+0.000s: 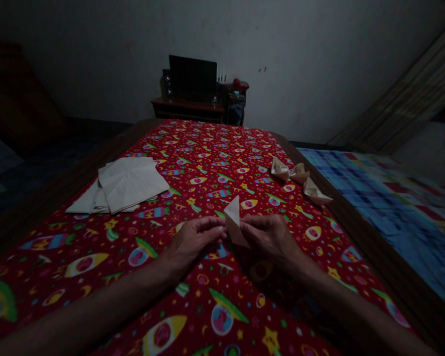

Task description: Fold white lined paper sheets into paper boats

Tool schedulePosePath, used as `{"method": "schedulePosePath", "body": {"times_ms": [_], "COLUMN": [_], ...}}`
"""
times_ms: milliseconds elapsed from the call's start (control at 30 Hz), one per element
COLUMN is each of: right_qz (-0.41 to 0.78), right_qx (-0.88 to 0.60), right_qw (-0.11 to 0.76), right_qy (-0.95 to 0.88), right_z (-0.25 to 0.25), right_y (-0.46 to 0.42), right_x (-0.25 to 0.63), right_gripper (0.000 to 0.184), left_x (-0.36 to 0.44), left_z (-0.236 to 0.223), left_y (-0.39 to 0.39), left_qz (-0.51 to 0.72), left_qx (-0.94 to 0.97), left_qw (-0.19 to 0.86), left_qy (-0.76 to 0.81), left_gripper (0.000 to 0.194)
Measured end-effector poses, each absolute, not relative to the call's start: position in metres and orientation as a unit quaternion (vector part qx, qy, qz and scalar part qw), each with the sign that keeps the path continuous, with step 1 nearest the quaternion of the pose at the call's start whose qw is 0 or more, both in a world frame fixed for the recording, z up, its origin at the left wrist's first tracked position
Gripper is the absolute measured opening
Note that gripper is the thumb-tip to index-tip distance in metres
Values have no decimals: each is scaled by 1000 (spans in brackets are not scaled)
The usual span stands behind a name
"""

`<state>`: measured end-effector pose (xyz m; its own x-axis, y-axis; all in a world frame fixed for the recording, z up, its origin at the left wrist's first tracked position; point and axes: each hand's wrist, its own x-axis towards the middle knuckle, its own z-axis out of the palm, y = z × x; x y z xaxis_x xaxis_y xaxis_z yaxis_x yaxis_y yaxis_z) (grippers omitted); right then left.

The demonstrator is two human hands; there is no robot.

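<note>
A small folded piece of paper [235,221], pale and pointed at its top, is held upright between my two hands just above the cloth. My left hand [197,237] pinches its left edge between thumb and fingers. On the other side, my right hand [270,236] grips the right edge, its fingertips partly behind the paper. To the left lies a loose stack of off-white paper sheets [131,183], fanned unevenly. Three folded paper boats [316,192] sit in a slanting row near the table's right edge.
A red cloth with rockets and planets [163,306] covers the table, whose dark wooden edge [385,267] shows along the right. Beyond it stand a black monitor [193,76] and speakers on a wooden cabinet [187,106]. A blue checked bedspread [341,183] lies at right.
</note>
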<state>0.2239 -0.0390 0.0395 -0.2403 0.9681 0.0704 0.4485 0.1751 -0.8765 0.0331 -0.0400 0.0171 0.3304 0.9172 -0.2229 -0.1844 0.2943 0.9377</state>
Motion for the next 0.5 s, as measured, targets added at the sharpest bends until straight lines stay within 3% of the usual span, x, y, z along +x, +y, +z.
{"method": "schedulePosePath", "body": {"times_ms": [367,500], "right_qz": [317,322], "right_qx": [-467,-491], "right_qw": [303,306], "right_qy": [-768,-750], "right_z": [43,52], "right_y": [-48,-42], "right_x": [225,233], "right_gripper": [31,29], "left_x": [23,21], "left_z": [16,15], "left_y": [-39,-37], "left_qz": [330,318], "left_qx": [517,523], "left_qw": [690,718], "left_qy": [384,332], "left_gripper": [25,37]}}
